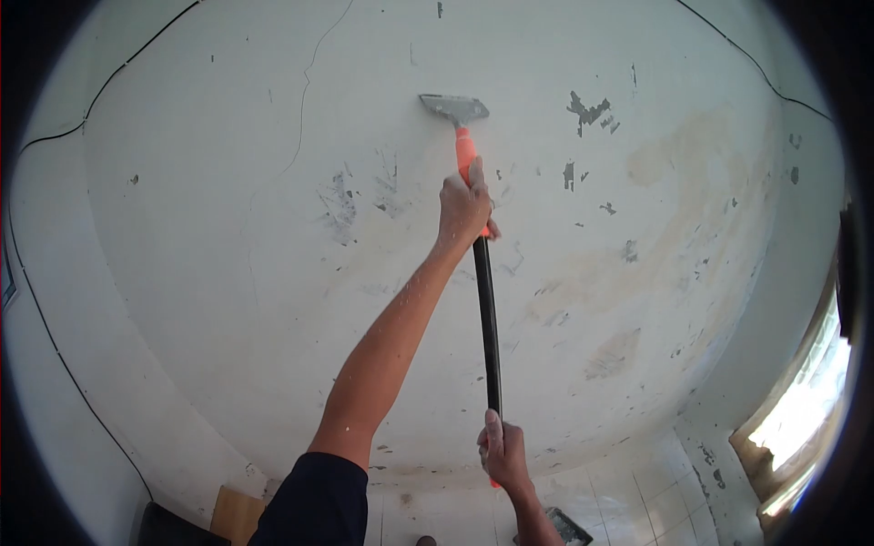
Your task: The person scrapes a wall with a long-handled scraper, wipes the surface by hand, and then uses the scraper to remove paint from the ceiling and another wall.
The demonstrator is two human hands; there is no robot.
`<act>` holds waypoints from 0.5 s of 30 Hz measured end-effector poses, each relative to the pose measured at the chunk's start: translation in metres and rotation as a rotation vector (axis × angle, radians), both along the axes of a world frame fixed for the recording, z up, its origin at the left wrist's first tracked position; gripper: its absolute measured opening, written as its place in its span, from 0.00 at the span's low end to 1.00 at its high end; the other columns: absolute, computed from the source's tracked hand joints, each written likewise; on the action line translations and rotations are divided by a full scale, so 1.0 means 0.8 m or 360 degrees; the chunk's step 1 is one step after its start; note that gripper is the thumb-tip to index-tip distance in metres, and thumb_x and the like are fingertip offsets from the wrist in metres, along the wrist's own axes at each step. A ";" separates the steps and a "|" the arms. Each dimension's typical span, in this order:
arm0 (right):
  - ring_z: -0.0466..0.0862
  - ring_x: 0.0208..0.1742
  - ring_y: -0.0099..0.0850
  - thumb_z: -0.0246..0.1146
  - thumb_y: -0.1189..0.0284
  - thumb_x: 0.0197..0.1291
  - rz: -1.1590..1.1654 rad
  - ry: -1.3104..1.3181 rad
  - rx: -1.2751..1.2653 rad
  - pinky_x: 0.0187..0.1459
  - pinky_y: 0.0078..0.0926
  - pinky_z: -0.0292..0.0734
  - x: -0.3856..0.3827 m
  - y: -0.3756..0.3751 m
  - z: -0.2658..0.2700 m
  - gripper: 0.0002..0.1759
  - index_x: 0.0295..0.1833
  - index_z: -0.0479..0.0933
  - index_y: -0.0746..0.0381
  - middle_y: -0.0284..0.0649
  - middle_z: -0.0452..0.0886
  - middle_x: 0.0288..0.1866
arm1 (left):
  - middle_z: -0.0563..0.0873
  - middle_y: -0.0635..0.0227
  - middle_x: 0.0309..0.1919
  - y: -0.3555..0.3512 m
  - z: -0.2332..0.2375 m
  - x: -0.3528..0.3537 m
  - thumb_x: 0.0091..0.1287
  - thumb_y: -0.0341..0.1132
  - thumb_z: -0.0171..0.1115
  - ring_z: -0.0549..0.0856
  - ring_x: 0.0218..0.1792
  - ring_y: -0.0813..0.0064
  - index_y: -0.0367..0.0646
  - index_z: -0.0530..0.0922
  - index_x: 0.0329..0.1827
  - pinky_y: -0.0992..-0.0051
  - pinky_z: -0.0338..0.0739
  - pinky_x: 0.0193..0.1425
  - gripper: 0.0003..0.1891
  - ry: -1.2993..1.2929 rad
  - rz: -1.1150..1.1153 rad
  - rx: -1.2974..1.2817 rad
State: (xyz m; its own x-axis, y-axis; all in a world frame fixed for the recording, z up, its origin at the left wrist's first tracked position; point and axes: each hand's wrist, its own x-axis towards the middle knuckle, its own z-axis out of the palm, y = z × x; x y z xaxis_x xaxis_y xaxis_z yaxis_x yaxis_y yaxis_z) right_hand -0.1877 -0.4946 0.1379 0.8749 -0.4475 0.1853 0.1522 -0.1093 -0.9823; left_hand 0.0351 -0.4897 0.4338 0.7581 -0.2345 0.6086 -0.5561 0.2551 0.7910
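Observation:
A long-handled scraper (489,318) has a wide grey blade, an orange neck and a black shaft. Its blade lies against the white wall (209,273), left of some dark chipped patches. My left hand (464,207) is wrapped round the orange part just below the blade. Lower down, my right hand (503,450) grips the bottom end of the shaft, with a bit of orange showing beneath it. Pale dust specks dot my left forearm.
Black cables run along the wall's left and upper right edges. A bright window (806,409) with a curtain is at the right. Below are a tiled floor (628,487), a dark tray (569,526), a wooden piece (238,515) and a dark object (177,528).

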 end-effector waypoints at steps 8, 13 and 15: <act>0.64 0.12 0.18 0.49 0.41 0.78 0.0110 -0.0103 0.0049 0.15 0.22 0.57 0.019 -0.034 0.147 0.37 0.25 0.69 0.62 0.27 0.65 0.14 | 0.76 0.61 0.17 -0.025 0.135 0.026 0.81 0.55 0.50 0.81 0.10 0.61 0.31 0.71 0.31 0.63 0.77 0.12 0.31 -0.0213 0.0084 -0.0093; 0.66 0.13 0.18 0.49 0.44 0.80 -0.0098 -0.0093 -0.0136 0.17 0.23 0.59 0.010 -0.057 -0.024 0.37 0.23 0.69 0.61 0.28 0.66 0.14 | 0.77 0.59 0.18 -0.047 -0.018 0.000 0.81 0.56 0.50 0.82 0.11 0.61 0.29 0.70 0.35 0.64 0.77 0.12 0.32 -0.0146 0.0158 -0.0014; 0.68 0.14 0.20 0.49 0.44 0.80 -0.0115 0.0030 -0.0126 0.19 0.25 0.61 -0.031 -0.053 -0.128 0.38 0.22 0.70 0.63 0.31 0.67 0.14 | 0.75 0.64 0.14 -0.057 -0.139 -0.022 0.79 0.58 0.49 0.81 0.10 0.64 0.37 0.70 0.31 0.65 0.76 0.13 0.29 -0.0036 0.0152 0.0057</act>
State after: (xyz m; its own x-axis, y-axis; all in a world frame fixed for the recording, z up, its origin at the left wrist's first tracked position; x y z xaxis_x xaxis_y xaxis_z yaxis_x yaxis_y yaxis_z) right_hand -0.2127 -0.5373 0.0357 0.8444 -0.4944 0.2063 0.1226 -0.1965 -0.9728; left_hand 0.0177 -0.5350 0.3223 0.7644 -0.1837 0.6181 -0.5942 0.1717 0.7858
